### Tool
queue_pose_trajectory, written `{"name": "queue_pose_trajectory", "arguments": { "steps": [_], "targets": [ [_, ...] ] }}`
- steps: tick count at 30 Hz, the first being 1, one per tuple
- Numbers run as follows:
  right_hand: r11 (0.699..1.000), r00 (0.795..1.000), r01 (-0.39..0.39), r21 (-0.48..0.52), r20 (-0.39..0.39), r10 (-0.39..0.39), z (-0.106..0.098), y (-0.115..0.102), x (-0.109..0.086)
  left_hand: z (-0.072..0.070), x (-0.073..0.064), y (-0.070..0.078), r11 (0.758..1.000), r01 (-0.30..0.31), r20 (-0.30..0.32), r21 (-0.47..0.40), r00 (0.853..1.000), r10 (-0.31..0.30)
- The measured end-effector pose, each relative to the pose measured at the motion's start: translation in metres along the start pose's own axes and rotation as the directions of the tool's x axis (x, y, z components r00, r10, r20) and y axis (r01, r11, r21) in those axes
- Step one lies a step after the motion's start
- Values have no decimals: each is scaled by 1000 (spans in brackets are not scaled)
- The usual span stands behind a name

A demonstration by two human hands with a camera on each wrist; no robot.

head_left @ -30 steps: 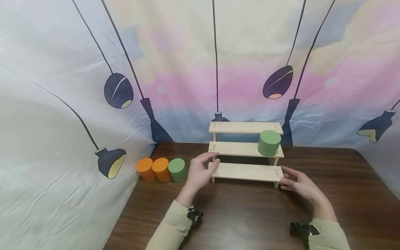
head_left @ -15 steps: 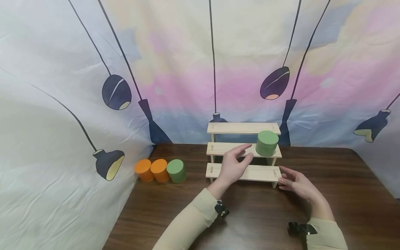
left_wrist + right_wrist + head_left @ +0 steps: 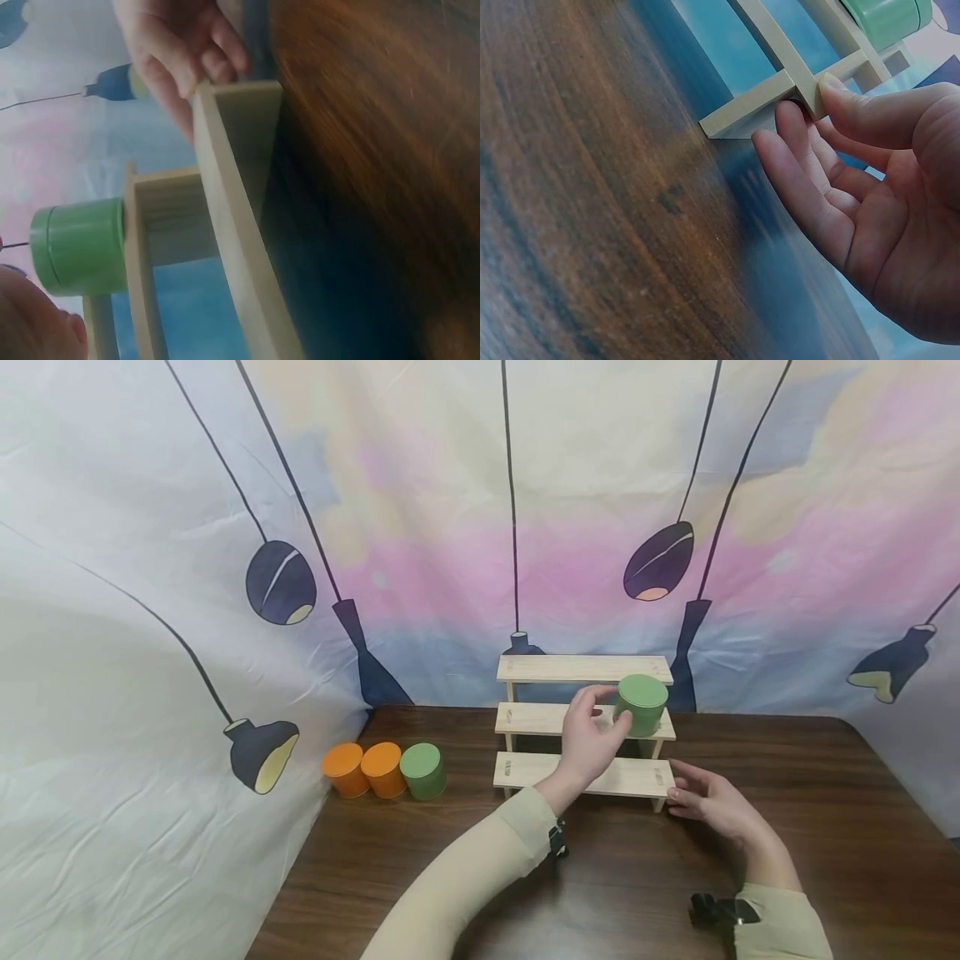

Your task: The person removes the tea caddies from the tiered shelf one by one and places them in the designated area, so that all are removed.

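A three-tier wooden display stand (image 3: 577,668) stands on the table. On the right end of its middle tier sits a green round tin (image 3: 642,703), upright. My left hand (image 3: 591,735) is at the tin's left side, thumb overlapping its front and fingers spread toward its back left. In the left wrist view, part of that hand shows beside the green tin (image 3: 79,247), thumb a little off its wall. My right hand (image 3: 716,802) holds the right end of the lowest tier. In the right wrist view its thumb (image 3: 847,97) lies on the board's end, with fingers beneath.
Two orange tins (image 3: 363,770) and another green tin (image 3: 423,772) stand in a row on the dark wooden table (image 3: 450,877), left of the stand. A printed cloth (image 3: 420,510) with painted lamps hangs behind and along the left side.
My left hand has moved right from the stand's left end, across the lower tier, up to the green tin. My right hand stays at the lowest tier's right end.
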State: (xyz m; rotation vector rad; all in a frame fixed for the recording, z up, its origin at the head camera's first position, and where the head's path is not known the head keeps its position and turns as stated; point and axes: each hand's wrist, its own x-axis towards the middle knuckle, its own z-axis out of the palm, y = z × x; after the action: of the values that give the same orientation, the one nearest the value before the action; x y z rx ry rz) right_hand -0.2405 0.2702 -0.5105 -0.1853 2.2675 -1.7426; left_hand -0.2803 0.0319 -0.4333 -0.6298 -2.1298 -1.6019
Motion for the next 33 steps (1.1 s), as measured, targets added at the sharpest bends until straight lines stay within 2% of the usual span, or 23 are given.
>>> {"name": "queue_pose_trajectory", "arguments": {
  "steps": [4, 11, 16, 20, 27, 33],
  "targets": [
    [1000, 1000, 2, -1, 1, -2, 0, 0, 0, 5, 7, 0, 996, 38, 33, 75, 999, -40],
    [1000, 1000, -2, -13, 0, 2, 0, -1, -1, 14, 15, 4, 985, 133, 47, 109, 989, -138],
    [1000, 1000, -5, -21, -10, 5, 0, -2, -1, 21, 20, 10, 973, 175, 70, 149, 980, -187],
    [1000, 1000, 4, -22, -4, -4, 0, -1, 0, 26, 23, 11, 961, 213, 61, 174, 972, -226],
    [1000, 1000, 5, -22, 0, -5, -1, -2, 1, 28, 29, 7, 948, 244, 17, 207, 967, -253],
    [1000, 1000, -4, -24, 3, 4, -1, -3, -1, 25, 31, 5, 940, 242, 40, 241, 965, -259]
  ]
}}
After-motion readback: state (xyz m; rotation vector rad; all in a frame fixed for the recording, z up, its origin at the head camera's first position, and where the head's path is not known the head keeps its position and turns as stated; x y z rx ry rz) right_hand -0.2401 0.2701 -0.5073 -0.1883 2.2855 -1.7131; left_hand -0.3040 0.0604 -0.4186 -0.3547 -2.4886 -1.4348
